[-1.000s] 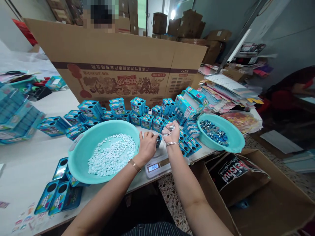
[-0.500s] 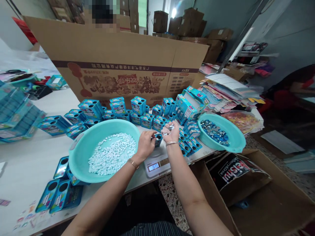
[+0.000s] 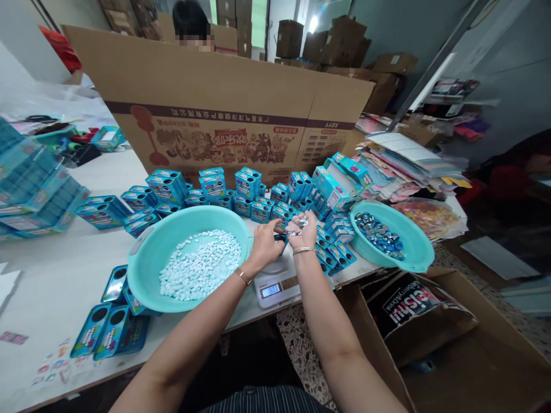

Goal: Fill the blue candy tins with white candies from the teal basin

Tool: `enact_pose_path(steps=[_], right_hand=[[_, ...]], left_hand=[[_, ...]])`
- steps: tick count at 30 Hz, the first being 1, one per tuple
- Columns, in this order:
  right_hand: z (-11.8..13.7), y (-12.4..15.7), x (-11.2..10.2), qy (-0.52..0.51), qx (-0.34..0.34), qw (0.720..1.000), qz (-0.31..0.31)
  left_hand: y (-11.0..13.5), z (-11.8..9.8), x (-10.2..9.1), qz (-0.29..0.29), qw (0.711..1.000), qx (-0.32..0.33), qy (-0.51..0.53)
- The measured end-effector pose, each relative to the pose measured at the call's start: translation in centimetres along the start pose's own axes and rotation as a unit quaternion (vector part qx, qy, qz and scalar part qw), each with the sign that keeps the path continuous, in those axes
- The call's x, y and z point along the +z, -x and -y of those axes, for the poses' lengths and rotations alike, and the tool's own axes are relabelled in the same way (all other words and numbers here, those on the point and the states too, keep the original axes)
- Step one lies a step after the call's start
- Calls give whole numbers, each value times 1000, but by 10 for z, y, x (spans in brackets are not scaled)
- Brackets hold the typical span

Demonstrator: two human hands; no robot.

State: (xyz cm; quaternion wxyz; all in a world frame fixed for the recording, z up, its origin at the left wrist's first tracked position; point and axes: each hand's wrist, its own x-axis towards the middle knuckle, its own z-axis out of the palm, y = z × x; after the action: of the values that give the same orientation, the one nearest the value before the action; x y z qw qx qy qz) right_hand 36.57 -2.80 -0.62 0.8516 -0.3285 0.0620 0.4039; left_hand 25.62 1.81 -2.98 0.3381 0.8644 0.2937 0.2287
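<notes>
My right hand (image 3: 303, 234) is cupped palm up, holding several small white candies (image 3: 303, 221). Just left of it is my left hand (image 3: 267, 242), with thumb and forefinger apart and pointing toward the right palm; I see nothing between them. Partly hidden behind the left hand, a small blue tin (image 3: 281, 240) stands on the white digital scale (image 3: 282, 295), whose display is lit. To the left, a large turquoise basin (image 3: 142, 269) holds many white candies (image 3: 200, 267).
Blue tins (image 3: 210, 183) stand in rows behind the hands. At right, a second turquoise basin (image 3: 415, 244) contains shiny blue and silver pieces. An open carton (image 3: 486, 350) sits below the table edge. A large cardboard sheet (image 3: 224, 86) rises behind, with a person beyond it.
My left hand has moved up from the tin on the scale toward the right palm, and its fingers have parted. The scale's reading has changed. The view has shifted slightly.
</notes>
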Motion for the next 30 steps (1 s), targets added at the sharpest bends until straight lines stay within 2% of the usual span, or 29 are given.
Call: enact_pose_path(steps=[11, 23, 30], right_hand=[[-11, -2, -3, 66, -61, 996, -8], [-15, -4, -3, 96, -109, 989, -9], [-17, 0, 1, 96, -120, 988, -7]], left_hand=[[2, 6, 6, 3, 1000, 25, -18], [3, 5, 7, -15, 999, 27, 21], [-4, 0, 5, 6, 996, -2, 92]])
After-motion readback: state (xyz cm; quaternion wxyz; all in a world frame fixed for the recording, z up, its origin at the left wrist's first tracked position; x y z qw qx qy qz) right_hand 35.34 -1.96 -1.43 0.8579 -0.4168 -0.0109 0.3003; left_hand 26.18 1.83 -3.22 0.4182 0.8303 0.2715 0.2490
